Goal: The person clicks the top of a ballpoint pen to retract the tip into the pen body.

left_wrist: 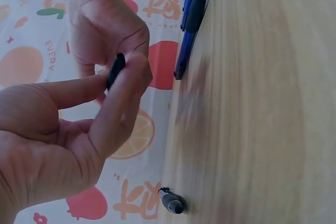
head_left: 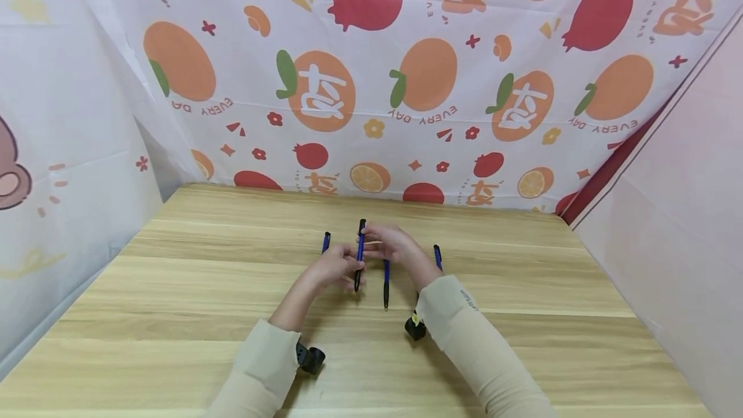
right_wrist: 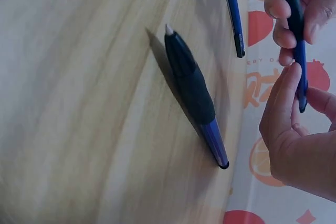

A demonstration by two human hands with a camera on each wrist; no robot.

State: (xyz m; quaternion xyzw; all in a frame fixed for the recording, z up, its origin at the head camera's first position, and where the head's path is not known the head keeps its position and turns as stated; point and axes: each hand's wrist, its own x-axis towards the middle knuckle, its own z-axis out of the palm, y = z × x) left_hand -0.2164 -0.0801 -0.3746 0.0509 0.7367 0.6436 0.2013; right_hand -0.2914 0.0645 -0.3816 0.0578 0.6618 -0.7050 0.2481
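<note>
A blue pen with a black grip and black clip end is held up off the table between both hands. Near its lower, black grip end, my left hand pinches it between thumb and fingers. Fingers of my right hand pinch the upper clip end, clearly seen in the right wrist view, where the held pen spans both hands. In the left wrist view, only the pen's dark tip end shows between the left thumb and fingers.
Three similar pens lie on the wooden table: one left pen behind the left hand, a middle pen under the right hand, and a right pen partly hidden by the right wrist. A fruit-print cloth hangs behind.
</note>
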